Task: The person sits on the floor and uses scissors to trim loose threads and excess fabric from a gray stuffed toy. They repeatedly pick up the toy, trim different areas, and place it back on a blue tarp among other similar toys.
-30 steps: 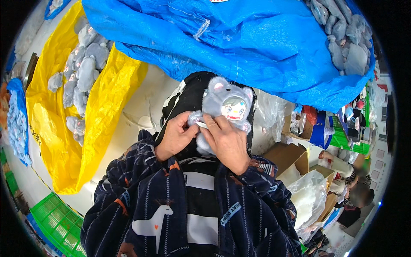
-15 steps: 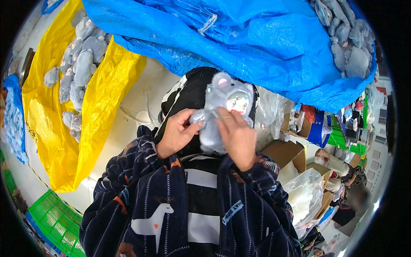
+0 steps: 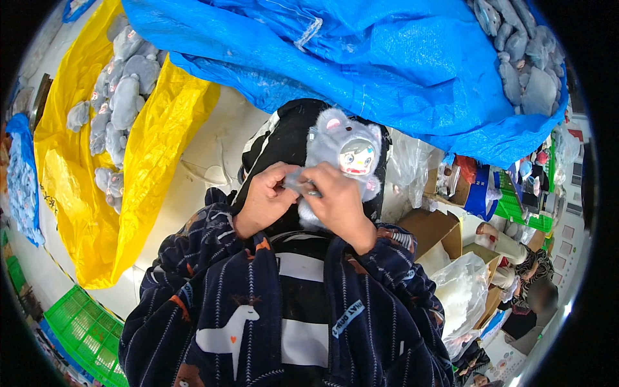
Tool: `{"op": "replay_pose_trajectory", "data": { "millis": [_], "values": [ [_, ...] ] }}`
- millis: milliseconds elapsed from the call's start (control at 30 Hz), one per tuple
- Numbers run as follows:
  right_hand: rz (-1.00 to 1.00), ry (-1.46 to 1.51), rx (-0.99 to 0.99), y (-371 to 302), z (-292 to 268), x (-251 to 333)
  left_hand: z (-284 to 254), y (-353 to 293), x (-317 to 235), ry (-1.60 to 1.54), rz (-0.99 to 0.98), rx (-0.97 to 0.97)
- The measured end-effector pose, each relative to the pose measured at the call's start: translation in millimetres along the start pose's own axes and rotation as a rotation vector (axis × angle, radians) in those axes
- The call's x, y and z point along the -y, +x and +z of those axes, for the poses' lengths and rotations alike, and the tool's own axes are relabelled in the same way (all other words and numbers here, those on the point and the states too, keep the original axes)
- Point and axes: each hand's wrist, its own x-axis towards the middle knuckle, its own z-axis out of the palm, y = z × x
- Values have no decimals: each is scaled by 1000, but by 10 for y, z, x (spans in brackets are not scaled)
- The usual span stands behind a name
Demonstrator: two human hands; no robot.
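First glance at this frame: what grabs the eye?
The grey plush doll with a painted face, held at centre by the left hand and right hand, both pinching at its side. Above it spreads a big blue tarp with grey plush pieces at its right end. At left, a yellow bag holds more grey dolls.

An open brown cardboard box is seen at the right, just beside the dark sleeve. A blue box stands above it, near the blue sheet's edge. A clear plastic bag of white stuffing lies below the cardboard box.
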Motion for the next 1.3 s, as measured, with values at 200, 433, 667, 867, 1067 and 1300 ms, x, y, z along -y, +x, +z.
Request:
{"op": "replay_pose_trajectory", "data": {
  "millis": [200, 433, 667, 867, 1067, 1300],
  "values": [
    [-125, -117, -127, 1, -234, -40, -180, 87, -118, -198, -246, 125],
    [-169, -322, -62, 14, -232, -39, -177, 136, -95, -372, -235, 195],
    [-189, -317, -68, 7, -216, -74, -215, 155, -54, -399, -244, 228],
    [-211, -302, -42, 40, -184, -53, -251, 162, -35, -375, -230, 280],
    [-274, -292, 0, 97, -168, -64, -288, 193, -29, -344, -261, 322],
    [-352, -402, 122, 204, -297, -2, -270, 210, -52, -295, -282, 331]
  ]
}}
